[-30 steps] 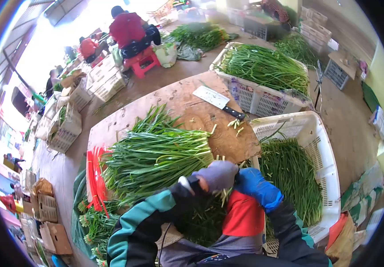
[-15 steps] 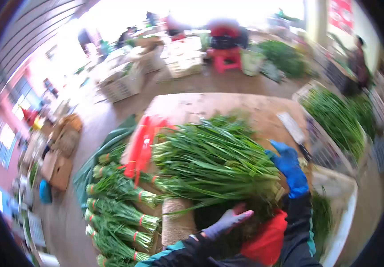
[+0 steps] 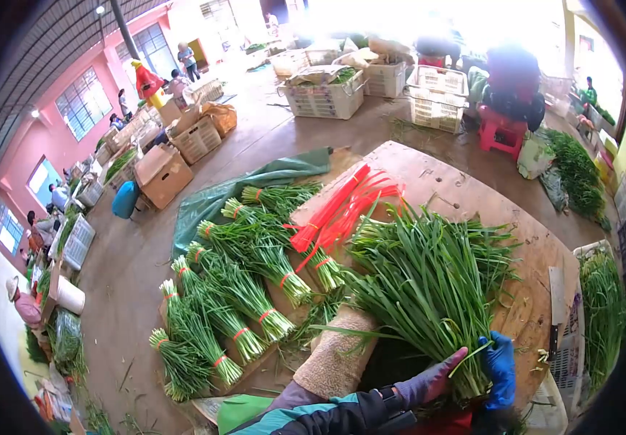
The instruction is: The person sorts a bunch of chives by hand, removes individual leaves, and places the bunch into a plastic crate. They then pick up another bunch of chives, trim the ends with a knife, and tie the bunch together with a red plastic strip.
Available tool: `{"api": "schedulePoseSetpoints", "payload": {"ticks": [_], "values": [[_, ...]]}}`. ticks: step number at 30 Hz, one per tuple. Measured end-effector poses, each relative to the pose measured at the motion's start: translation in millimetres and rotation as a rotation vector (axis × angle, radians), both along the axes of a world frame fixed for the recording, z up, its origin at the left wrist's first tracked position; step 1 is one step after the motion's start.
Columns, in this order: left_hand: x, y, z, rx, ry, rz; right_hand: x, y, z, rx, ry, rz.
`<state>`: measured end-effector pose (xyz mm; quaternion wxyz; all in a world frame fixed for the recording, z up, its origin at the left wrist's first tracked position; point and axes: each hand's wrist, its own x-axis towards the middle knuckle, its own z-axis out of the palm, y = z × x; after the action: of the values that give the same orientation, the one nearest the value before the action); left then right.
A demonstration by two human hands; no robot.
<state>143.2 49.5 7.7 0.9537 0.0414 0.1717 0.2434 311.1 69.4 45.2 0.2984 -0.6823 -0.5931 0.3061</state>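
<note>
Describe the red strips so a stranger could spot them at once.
Find the wooden board. At its left end, between the loose green stalks and the tied bundles, lie the long red strips. Unlike the bundles' short red bands, these encircle no stalks.

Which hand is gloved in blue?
The right hand, at the stem end of the loose greens; the left hand wears greyish purple instead.
</note>
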Motion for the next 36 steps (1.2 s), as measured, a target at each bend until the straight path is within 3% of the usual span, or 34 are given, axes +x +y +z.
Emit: {"api": "schedulePoseSetpoints", "payload": {"ticks": [6,8,10,12,14,17,19,20,22,25,28,30,32,34,36], "values": [[-16,-11,2,-0.008,0.001,0.112,-35,-24,16,-0.070,0.303,-0.040],[-22,-18,13,-0.014,0.045,0.148,-43,-30,18,-0.044,0.263,-0.035],[-42,-27,64,-0.090,-0.241,0.004,-54,-45,31,0.140,0.298,-0.052],[-43,-27,46,0.048,0.059,0.140,-68,-55,63,0.013,0.464,-0.131],[-52,-32,52,0.326,0.311,0.228,-71,-66,72,0.094,0.352,-0.156],[-46,-32,88,0.337,0.252,0.202,-59,-78,70,0.192,0.479,-0.165],[-35,-27,102,0.635,0.336,0.236,-48,-83,73,0.413,0.581,-0.114],[-28,-20,104,0.643,0.333,0.215,-42,-85,75,0.422,0.580,-0.134],[-8,-2,106,0.956,0.357,0.094,-26,-90,79,0.464,0.563,-0.233],[32,21,122,0.920,0.236,-0.042,3,-85,68,0.458,0.526,-0.390],[64,47,82,0.805,0.220,-0.274,39,-81,12,0.426,0.537,-0.526],[79,59,48,0.552,0.481,-0.367,54,-85,-16,0.146,0.085,-0.560],[80,66,20,0.340,0.344,-0.352,55,-95,-12,0.041,0.092,-0.549],[75,67,29,0.346,0.338,-0.443,52,-101,-19,0.195,0.186,-0.495],[76,64,31,0.409,0.341,-0.439,52,-103,-24,0.118,0.245,-0.511]]}}
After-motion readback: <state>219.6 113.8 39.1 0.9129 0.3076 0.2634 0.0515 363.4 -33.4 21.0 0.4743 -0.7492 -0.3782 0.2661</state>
